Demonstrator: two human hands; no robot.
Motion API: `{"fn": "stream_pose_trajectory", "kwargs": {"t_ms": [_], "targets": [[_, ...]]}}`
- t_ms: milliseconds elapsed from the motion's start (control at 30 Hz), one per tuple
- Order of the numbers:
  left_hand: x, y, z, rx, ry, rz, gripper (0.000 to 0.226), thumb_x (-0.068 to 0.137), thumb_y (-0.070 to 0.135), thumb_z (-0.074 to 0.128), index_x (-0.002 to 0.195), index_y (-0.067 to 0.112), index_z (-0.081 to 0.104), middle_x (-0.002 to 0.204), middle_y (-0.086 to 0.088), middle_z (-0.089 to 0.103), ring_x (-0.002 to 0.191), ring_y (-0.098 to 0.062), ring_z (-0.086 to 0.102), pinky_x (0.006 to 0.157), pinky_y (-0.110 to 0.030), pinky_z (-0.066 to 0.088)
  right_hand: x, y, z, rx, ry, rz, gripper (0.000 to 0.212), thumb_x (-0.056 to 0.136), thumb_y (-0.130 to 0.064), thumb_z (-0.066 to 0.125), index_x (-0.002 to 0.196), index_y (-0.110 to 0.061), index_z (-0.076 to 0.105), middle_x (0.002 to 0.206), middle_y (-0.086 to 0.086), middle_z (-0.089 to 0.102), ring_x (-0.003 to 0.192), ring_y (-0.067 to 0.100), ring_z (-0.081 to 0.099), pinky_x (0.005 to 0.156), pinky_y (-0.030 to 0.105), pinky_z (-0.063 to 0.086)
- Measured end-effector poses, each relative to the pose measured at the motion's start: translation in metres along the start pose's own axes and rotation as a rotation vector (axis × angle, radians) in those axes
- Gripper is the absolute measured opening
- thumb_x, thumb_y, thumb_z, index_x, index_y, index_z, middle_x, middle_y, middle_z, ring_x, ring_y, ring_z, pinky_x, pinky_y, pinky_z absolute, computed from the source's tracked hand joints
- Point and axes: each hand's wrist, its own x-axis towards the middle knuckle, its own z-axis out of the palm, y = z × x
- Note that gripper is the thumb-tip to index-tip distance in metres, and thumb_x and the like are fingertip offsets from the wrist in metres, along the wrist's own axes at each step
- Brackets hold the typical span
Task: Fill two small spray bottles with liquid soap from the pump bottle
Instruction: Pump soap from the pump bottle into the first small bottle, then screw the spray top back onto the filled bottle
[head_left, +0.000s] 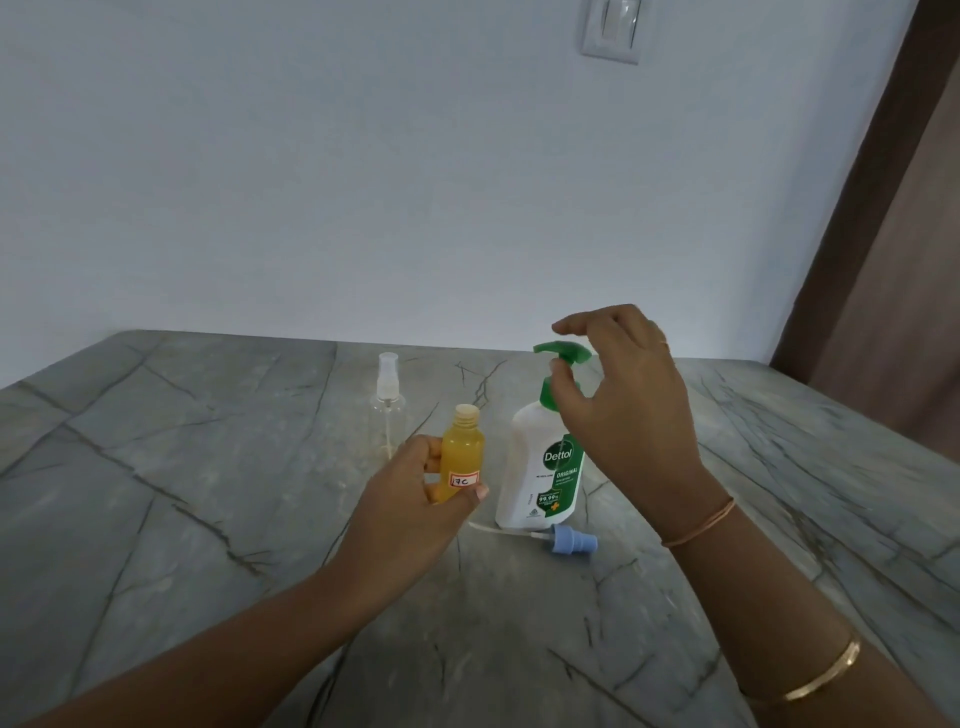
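Closest to you, just left of the Dettol pump bottle (540, 467), your left hand (415, 499) has its fingers and thumb wrapped round the small labelled spray bottle (462, 457). You're holding it upright with the cap off, and it already looks full of yellow-orange liquid nearly to the neck. Right in front of the Dettol, lying on the marble table (208, 519), is the blue spray cap (571, 543), with its dip tube trailing toward your left hand. Over the Dettol, your right hand (634, 410) is loose and arched round the green pump head (563, 352), forefinger above and thumb by the neck. It's not gripping anything, and I can't tell if the thumb actually touches. Behind and left of the Dettol stands the clear spray bottle (388, 410), capped and looking empty. Here's what I'd watch. The open mouth sits lower than the spout and off to its left, not under it, so a press now would likely put soap on the table or your fingers. That bottle also looks close to full, so another squirt could overflow. And a one-handed press might rock the Dettol, or your left wrist could knock that dip tube.
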Motion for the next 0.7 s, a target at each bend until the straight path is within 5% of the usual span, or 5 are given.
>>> {"fn": "stream_pose_trajectory", "kwargs": {"t_ms": [133,300,433,700], "targets": [[-0.01,-0.008,-0.006,-0.01,-0.051,-0.002,0.032,0.079,0.039,0.063,0.104,0.03,0.045,0.102,0.011,0.057,0.091,-0.005,0.055,0.068,-0.012,0.039,-0.024,-0.006,-0.007,-0.01,-0.046,-0.08,0.009,0.078,-0.017,0.058,0.083,-0.011,0.06,0.081,0.003,0.057,0.073,0.016,0.051,0.058,0.025,0.042],[-0.016,-0.016,-0.009,0.021,-0.102,-0.015,0.034,0.079,0.039,0.064,0.106,0.033,0.043,0.111,0.007,0.057,0.1,-0.011,0.055,0.082,-0.025,0.043,-0.058,0.003,-0.008,-0.18,-0.603,-0.004,0.009,0.088,-0.03,0.053,0.093,-0.022,0.054,0.094,-0.005,0.056,0.084,0.013,0.052,0.07,0.028,0.047],[-0.018,-0.021,-0.008,0.031,-0.153,-0.033,0.04,0.08,0.04,0.062,0.109,0.033,0.037,0.117,0.007,0.054,0.105,-0.011,0.054,0.087,-0.028,0.045,-0.073,0.017,-0.004,-0.276,-0.855,0.102,0.02,0.091,-0.032,0.05,0.108,-0.02,0.051,0.105,-0.003,0.054,0.095,0.016,0.053,0.079,0.03,0.047],[-0.018,-0.027,-0.007,0.08,-0.178,-0.039,0.051,0.08,0.04,0.063,0.121,0.029,0.035,0.113,0.011,0.052,0.099,-0.006,0.049,0.089,-0.029,0.044,-0.073,0.011,-0.005,-0.161,-0.813,0.107,0.02,0.092,-0.031,0.049,0.109,-0.021,0.055,0.103,-0.004,0.062,0.084,0.013,0.054,0.068,0.024,0.042]]}}
